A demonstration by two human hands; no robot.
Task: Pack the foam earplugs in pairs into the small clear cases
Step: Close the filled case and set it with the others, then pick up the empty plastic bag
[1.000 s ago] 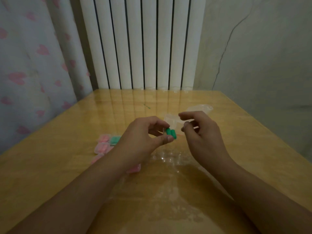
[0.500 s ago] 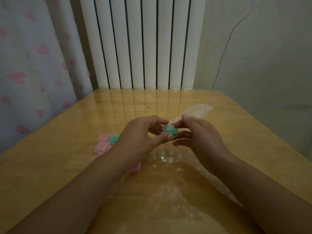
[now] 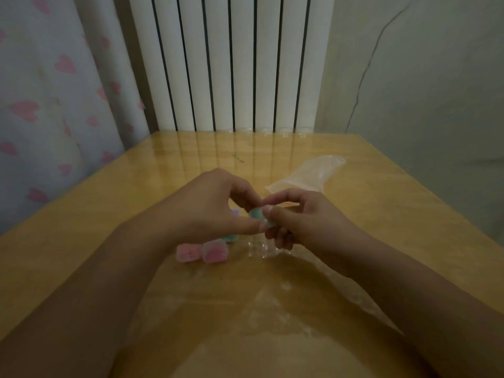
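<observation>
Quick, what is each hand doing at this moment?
Left hand: closed on the green-filled case.
Right hand: pinching the same case.

Dim, soft focus; glare streaks on table [image 3: 272,148]; wide-angle bending at edges.

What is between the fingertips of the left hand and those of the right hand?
In the head view, a small clear case with green earplugs sits pinched between the left hand and the right hand.

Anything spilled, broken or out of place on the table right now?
Nothing stands out. Both hands, left hand and right hand, pinch the green-filled case; the pink cases sit together below the left hand, and the plastic bag lies flat.
</observation>
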